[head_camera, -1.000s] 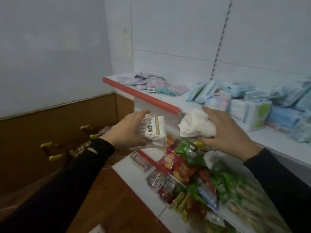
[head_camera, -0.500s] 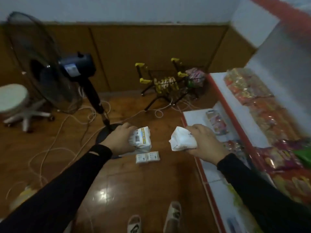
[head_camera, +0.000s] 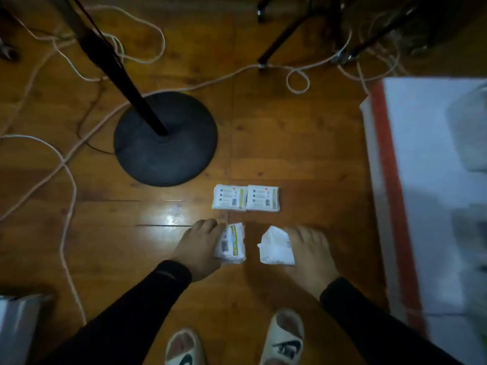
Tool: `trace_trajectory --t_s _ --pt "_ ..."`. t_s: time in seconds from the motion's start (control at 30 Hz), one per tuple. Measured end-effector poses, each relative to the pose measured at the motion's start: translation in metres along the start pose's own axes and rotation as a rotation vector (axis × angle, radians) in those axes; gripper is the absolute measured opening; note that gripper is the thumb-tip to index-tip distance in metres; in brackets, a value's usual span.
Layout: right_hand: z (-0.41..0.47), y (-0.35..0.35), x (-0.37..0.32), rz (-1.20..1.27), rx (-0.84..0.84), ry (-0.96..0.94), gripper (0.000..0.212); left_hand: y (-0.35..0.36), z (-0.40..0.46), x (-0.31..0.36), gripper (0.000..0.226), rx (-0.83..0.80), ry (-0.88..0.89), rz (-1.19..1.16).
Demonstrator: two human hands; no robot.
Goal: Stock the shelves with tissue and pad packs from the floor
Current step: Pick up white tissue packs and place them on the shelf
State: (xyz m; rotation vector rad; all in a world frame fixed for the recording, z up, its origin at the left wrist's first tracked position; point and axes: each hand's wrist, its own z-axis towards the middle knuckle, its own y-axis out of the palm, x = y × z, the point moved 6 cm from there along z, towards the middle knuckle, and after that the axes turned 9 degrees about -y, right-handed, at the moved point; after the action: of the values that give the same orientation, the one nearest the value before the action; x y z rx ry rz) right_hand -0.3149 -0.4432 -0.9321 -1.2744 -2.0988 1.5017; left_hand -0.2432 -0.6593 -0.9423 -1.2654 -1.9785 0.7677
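View has swung from shelf down to floor. My left hand (head_camera: 196,248) grips a printed pack (head_camera: 232,245), my right hand (head_camera: 311,252) a plain white pack (head_camera: 276,246). Two floor packs (head_camera: 246,198) lie side by side just ahead of both hands, slightly nearer the left.

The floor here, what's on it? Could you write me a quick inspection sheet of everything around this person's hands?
Surface: wooden floor, glossy, with a light glare.
Job's things: two white packs lie side by side on the floor; one printed pack and one plain white pack are held.
Clutter: round black fan base with pole.
Hands: left hand grips the printed pack; right hand grips the plain one.
Cables: white cords loop across the floor.
Surroundings: white shelf with red edge; slippers.
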Motion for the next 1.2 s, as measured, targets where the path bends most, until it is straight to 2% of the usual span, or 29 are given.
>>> trace_trajectory --t_s 0.13,0.27,0.4,0.5,0.6,0.7,0.87,1.0,1.2 --pt "0.061 0.120 0.029 0.011 0.024 -0.034 0.078 0.104 0.089 -0.018 0.083 0.026 0.057 0.090" --pt "0.107 0.184 0.037 -0.026 0.105 -0.042 0.091 0.150 0.130 -0.033 0.077 0.162 0.044 0.122" --pt "0.105 0.200 0.028 -0.076 0.133 -0.087 0.095 0.166 0.117 -0.033 0.070 0.084 -0.061 0.180" --pt "0.082 0.170 0.025 -0.039 0.095 -0.052 0.088 0.133 0.096 -0.023 0.061 0.077 -0.096 0.159" --pt "0.052 0.101 0.020 0.020 0.080 -0.011 0.076 0.067 0.067 -0.008 0.055 0.089 -0.070 0.114" --pt "0.015 0.002 0.011 0.101 0.124 0.028 0.064 -0.030 0.024 0.018 0.065 0.160 -0.027 0.019" --pt "-0.067 -0.207 -0.011 0.135 0.414 0.038 0.056 -0.220 -0.074 0.085 0.062 0.371 0.114 -0.095" --pt "-0.160 -0.365 -0.037 0.048 0.629 0.062 0.056 -0.356 -0.176 0.149 0.062 0.539 0.284 -0.107" --pt "-0.352 -0.523 -0.100 -0.129 0.917 0.216 0.056 -0.495 -0.361 0.240 0.059 0.769 0.587 -0.065"
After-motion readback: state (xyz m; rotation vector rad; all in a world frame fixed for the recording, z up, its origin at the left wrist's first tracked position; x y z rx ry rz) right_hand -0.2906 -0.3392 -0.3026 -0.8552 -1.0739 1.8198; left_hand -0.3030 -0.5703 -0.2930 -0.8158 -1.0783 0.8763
